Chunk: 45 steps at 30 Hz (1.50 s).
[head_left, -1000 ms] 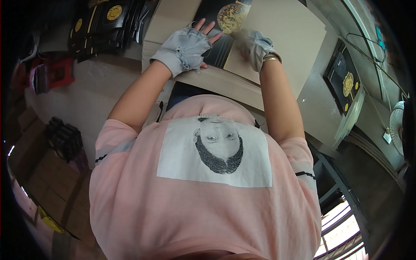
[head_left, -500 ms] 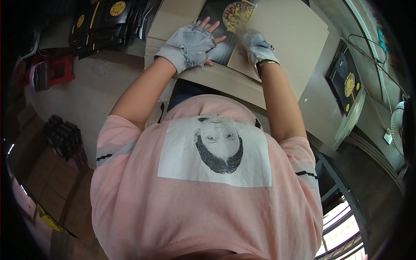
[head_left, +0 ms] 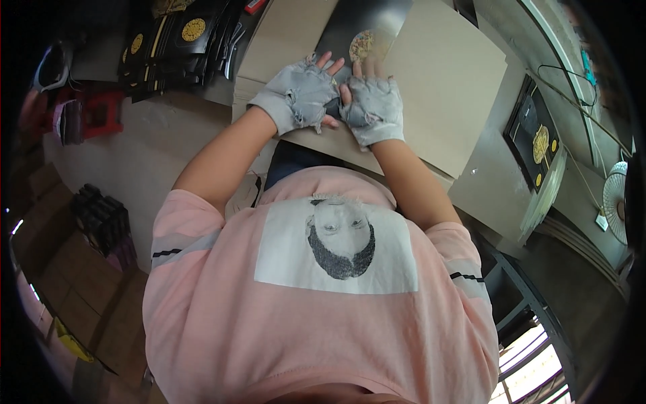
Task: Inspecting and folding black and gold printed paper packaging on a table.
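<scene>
At the top centre of the frame I see my left hand (head_left: 301, 95) and right hand (head_left: 373, 108), both gloved, pressing flat with fingers spread on a black sheet (head_left: 363, 27) with a gold round emblem. It lies on the tan board (head_left: 444, 87). Placement looks done to me, only smoothing left.

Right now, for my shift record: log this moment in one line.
left hand: on black sheet | right hand: on black sheet | sheet lies on cardboard stack | gloves: grey, fingerless
</scene>
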Tool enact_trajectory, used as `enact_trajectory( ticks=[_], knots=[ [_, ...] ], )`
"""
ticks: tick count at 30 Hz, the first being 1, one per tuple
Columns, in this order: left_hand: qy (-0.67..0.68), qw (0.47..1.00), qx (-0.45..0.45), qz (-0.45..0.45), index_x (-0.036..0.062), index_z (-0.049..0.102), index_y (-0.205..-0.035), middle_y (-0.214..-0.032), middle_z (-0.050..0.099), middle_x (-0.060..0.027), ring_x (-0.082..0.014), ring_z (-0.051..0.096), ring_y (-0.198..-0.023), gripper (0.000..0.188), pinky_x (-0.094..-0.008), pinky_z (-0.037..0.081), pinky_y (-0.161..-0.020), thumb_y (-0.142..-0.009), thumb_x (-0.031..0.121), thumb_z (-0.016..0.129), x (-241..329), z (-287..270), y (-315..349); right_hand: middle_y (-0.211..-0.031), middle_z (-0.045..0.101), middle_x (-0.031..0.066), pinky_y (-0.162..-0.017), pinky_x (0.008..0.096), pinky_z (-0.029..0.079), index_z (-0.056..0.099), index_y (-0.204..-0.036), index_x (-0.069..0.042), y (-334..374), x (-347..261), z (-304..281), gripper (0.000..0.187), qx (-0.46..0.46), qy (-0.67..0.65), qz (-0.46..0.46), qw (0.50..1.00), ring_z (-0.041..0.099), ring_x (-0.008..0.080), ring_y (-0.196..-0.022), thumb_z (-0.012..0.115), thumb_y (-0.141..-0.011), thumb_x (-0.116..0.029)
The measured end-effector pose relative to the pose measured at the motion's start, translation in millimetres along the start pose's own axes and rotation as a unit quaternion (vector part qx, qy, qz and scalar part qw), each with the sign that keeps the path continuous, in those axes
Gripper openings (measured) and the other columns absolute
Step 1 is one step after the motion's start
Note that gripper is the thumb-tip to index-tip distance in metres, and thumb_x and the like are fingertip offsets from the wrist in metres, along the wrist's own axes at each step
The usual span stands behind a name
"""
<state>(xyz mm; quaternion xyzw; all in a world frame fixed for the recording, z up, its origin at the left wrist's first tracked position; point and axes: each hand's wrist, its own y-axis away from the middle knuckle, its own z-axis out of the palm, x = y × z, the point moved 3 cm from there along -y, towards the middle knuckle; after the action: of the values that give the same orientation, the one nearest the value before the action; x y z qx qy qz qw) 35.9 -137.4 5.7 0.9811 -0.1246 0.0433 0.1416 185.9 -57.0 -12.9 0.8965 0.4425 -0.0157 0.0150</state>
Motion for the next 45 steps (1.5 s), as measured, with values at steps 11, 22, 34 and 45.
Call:
enact_trajectory(
  ticks=[11, 22, 34, 45],
  knots=[
    [0.017, 0.987, 0.098, -0.126, 0.0012, 0.025, -0.163, -0.17, 0.028, -0.0148, -0.0248, 0.024, -0.158, 0.079, -0.0436, 0.02, -0.128, -0.103, 0.047, 0.049, -54.8, 17.1, -72.7, -0.165, 0.032, 0.0234, -0.12, 0.0619, 0.028, 0.039, -0.156, -0.004, -3.2, -1.6, -14.4, 0.084, -0.091, -0.029, 0.026, 0.995, 0.029, 0.0373, -0.155, 0.052, -0.096, -0.061],
    [-0.039, 0.955, 0.232, -0.18, 0.0019, 0.031, -0.161, -0.168, 0.031, -0.0163, -0.0322, 0.028, -0.156, 0.078, -0.0522, 0.025, -0.125, -0.103, 0.052, 0.047, -137.1, -19.2, -200.3, -0.165, 0.032, 0.0221, -0.12, 0.0618, 0.027, 0.038, -0.158, -0.005, 0.7, 0.4, -8.9, 0.091, -0.119, -0.052, 0.026, 0.991, 0.026, 0.0377, -0.156, 0.05, -0.094, -0.069],
    [0.056, 0.963, 0.15, -0.215, -0.0069, 0.037, -0.154, -0.166, 0.032, -0.024, -0.0377, 0.029, -0.154, 0.071, -0.0499, 0.023, -0.127, -0.106, 0.044, 0.041, -123.6, -77.2, -189.2, -0.165, 0.033, 0.0205, -0.119, 0.0616, 0.03, 0.04, -0.158, -0.007, -5.9, 2.5, -6.4, 0.089, -0.119, -0.057, 0.027, 0.991, 0.028, 0.0356, -0.155, 0.049, -0.095, -0.069],
    [-0.037, 0.971, 0.058, -0.229, -0.002, 0.027, -0.161, -0.168, 0.027, -0.0226, -0.0419, 0.026, -0.155, 0.085, -0.0562, 0.026, -0.124, -0.1, 0.051, 0.054, -7.0, 33.6, 29.1, -0.164, 0.037, 0.021, -0.12, 0.0555, 0.031, 0.041, -0.157, -0.005, 11.4, 10.5, -23.1, 0.08, -0.042, -0.043, 0.014, 0.998, 0.032, 0.0347, -0.154, 0.049, -0.099, -0.06]
  ],
)
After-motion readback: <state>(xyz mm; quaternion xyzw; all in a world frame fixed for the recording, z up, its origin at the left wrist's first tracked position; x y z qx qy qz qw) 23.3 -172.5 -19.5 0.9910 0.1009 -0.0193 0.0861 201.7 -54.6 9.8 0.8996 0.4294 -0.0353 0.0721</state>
